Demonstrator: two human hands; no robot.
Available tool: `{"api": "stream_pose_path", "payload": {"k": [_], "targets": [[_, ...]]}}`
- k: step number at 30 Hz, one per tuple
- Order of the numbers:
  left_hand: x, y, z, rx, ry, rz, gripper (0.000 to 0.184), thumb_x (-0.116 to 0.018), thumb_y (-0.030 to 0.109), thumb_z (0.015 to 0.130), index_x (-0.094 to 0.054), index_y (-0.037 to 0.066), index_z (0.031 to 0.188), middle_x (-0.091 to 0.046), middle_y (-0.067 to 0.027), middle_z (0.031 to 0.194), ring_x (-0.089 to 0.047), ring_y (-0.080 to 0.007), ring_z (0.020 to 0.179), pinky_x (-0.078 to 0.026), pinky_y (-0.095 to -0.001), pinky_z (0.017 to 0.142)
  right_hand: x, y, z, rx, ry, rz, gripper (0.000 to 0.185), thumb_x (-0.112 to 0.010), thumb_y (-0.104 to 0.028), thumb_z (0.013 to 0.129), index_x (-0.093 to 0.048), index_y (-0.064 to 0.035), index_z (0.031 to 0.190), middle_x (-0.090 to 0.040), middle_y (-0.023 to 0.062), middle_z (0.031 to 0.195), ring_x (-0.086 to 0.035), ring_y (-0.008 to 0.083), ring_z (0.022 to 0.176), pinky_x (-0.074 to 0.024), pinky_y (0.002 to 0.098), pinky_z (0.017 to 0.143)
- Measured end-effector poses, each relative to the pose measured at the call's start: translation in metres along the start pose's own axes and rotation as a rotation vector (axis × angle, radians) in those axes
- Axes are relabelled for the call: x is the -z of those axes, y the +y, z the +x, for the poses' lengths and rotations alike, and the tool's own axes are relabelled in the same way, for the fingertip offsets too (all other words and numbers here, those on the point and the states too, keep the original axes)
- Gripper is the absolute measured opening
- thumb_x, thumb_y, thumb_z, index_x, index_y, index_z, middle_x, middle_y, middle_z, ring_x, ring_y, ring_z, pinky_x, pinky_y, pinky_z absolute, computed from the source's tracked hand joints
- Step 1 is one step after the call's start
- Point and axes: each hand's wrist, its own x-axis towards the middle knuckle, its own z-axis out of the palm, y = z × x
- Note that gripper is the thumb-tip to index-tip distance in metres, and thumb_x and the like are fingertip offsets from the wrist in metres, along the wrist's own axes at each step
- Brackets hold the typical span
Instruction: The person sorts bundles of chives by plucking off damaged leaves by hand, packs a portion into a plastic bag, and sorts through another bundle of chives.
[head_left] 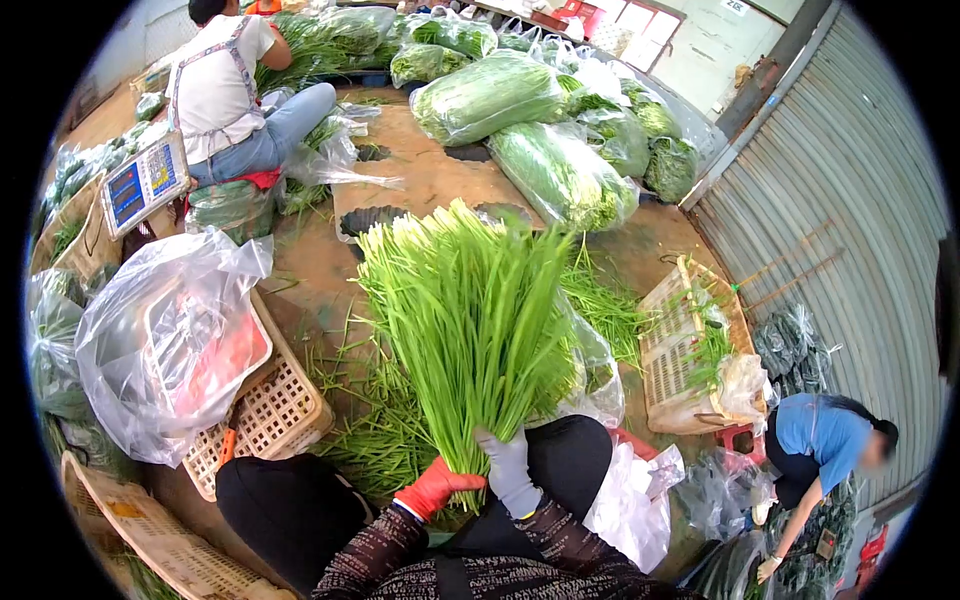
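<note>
The red-gloved left hand (pixel 440 490) and grey-gloved right hand (pixel 510 474) grasp the base of a chive-like bundle (pixel 470 330), near centre. Loose stalks (pixel 385 445) litter the floor; a bag-topped crate (pixel 290 405) stands left, a tan crate (pixel 668 375) right, bagged greens (pixel 490 97) far.

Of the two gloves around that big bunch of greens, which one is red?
The left hand's glove, low on the bunch of greens; the right hand's glove is grey.

Two gloved hands (pixel 438 490), one held bundle (pixel 470 330), one scale (pixel 147 187).
</note>
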Motion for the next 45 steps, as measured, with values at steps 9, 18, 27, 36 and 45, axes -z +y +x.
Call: {"api": "stream_pose_path", "payload": {"k": [9, 18, 27, 36, 45], "targets": [[0.002, -0.007, -0.002, 0.185, 0.17, -0.373, 0.05, -0.065, 0.013, 0.079, -0.047, 0.004, 0.125, -0.059, -0.005, 0.113, -0.059, -0.0183, 0.096, -0.047, -0.0331, 0.085, 0.014, 0.044, 0.021, -0.253, 0.29, 0.348, 0.023, -0.057, -0.008, 0.085, -0.056, -0.001, 0.107, -0.063, 0.0091, 0.097, -0.063, 0.0213, 0.079, -0.0523, 0.0364, 0.071], [-0.01, -0.017, 0.006, 0.191, 0.161, -0.339, 0.06, -0.069, 0.005, 0.075, -0.043, 0.005, 0.129, -0.057, -0.005, 0.114, -0.056, -0.0209, 0.101, -0.047, -0.0367, 0.086, 0.012, 0.047, 0.013, -0.163, 0.344, 0.084, 0.03, -0.06, -0.012, 0.085, -0.053, -0.0004, 0.111, -0.062, 0.0074, 0.1, -0.059, 0.0178, 0.083, -0.0476, 0.0311, 0.076], [-0.016, 0.013, 0.008, 0.284, 0.135, 0.01, 0.026, -0.062, 0.003, 0.071, -0.057, -0.004, 0.096, -0.063, -0.0128, 0.075, -0.062, -0.0236, 0.059, -0.052, -0.0325, 0.059, 0.015, 0.035, 0.006, -0.223, 0.336, 0.3, 0.043, -0.066, -0.013, 0.08, -0.047, 0.002, 0.116, -0.06, 0.0117, 0.105, -0.06, 0.0219, 0.088, -0.0498, 0.0331, 0.078], [-0.019, 0.01, 0.002, 0.271, 0.084, -0.025, 0.033, -0.061, 0.014, 0.07, -0.054, -0.005, 0.096, -0.061, -0.0132, 0.075, -0.062, -0.0253, 0.062, -0.053, -0.0355, 0.061, 0.012, -0.001, -0.004, 0.011, 0.241, -0.214, 0.045, -0.063, -0.024, 0.084, -0.047, -0.0005, 0.119, -0.059, 0.0114, 0.107, -0.056, 0.0207, 0.095, -0.0441, 0.0339, 0.087], [-0.005, -0.007, 0.005, 0.263, 0.068, -0.152, 0.055, -0.063, 0.026, 0.075, -0.048, 0.0, 0.121, -0.06, -0.0122, 0.107, -0.059, -0.026, 0.093, -0.048, -0.0381, 0.085, -0.004, 0.019, -0.003, 0.165, 0.32, -0.654, 0.084, -0.061, -0.04, 0.081, -0.021, 0.0102, 0.134, -0.031, 0.0321, 0.134, -0.034, 0.0414, 0.125, -0.0291, 0.0398, 0.104]]}}
